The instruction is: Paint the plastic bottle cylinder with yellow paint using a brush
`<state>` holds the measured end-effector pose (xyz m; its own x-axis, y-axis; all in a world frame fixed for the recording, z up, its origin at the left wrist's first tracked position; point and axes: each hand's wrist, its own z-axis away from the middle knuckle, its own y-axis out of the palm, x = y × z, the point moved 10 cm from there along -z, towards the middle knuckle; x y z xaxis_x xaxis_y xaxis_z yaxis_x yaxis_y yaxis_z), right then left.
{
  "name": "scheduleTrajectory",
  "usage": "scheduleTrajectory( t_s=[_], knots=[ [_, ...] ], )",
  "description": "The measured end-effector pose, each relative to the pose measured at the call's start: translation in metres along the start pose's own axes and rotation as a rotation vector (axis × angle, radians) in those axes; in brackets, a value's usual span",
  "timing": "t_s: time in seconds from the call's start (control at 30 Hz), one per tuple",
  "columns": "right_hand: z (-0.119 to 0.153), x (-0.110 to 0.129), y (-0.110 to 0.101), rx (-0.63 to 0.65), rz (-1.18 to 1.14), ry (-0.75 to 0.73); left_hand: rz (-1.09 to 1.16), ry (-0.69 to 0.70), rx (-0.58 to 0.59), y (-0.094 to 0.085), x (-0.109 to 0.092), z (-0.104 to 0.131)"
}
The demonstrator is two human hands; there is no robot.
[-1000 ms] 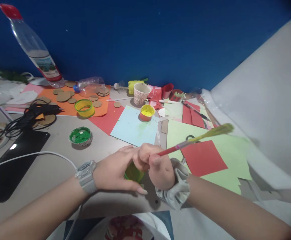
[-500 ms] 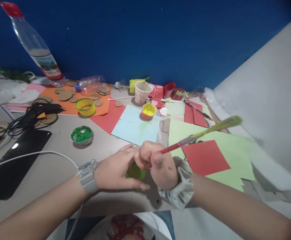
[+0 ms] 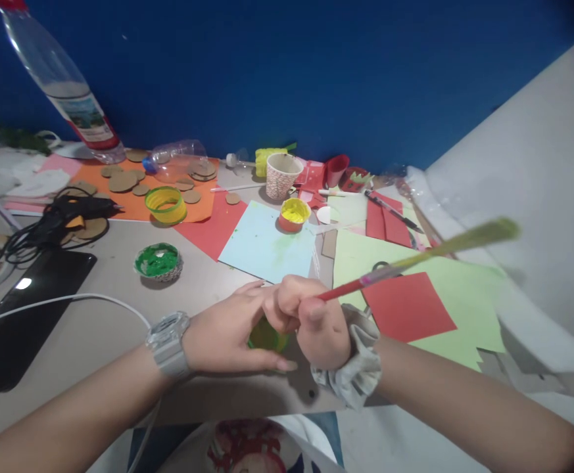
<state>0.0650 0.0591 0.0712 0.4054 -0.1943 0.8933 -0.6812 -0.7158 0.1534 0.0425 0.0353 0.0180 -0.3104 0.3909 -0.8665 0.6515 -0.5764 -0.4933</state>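
Note:
My left hand, with a clear watch on its wrist, is wrapped round a small green-yellow ring near the table's front edge. Right beside it, my right hand is closed on a red-handled paintbrush whose yellow-green bristles point up and right. The right fingers partly cover the ring. A cup of yellow paint sits on the light blue paper. Left of the paper is a dish of green paint. Another yellow-green ring lies on orange paper.
A tall bottle leans at the back left. Below it are a black glue gun and a black phone crossed by a white cable. A patterned paper cup stands at the back. Red paper lies on light green sheets at right.
The brush has tilted slightly, its bristles now further right and a little higher. Both hands keep nearly the same place, and the view has shifted slightly.

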Motion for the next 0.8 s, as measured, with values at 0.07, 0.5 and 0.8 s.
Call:
scheduleTrajectory(
  t_s=[0.07, 0.5, 0.8],
  knots=[
    [0.0, -0.001, 0.0, 0.005, 0.002, 0.011, 0.015, -0.001, -0.001, 0.0, 0.001, 0.0],
    [0.004, -0.003, -0.004, -0.035, 0.035, 0.049, 0.049, 0.083, -0.061, -0.005, -0.008, 0.001],
    [0.003, 0.011, 0.003, -0.009, -0.022, -0.053, 0.074, 0.052, -0.017, -0.002, -0.008, 0.001]
  ],
)
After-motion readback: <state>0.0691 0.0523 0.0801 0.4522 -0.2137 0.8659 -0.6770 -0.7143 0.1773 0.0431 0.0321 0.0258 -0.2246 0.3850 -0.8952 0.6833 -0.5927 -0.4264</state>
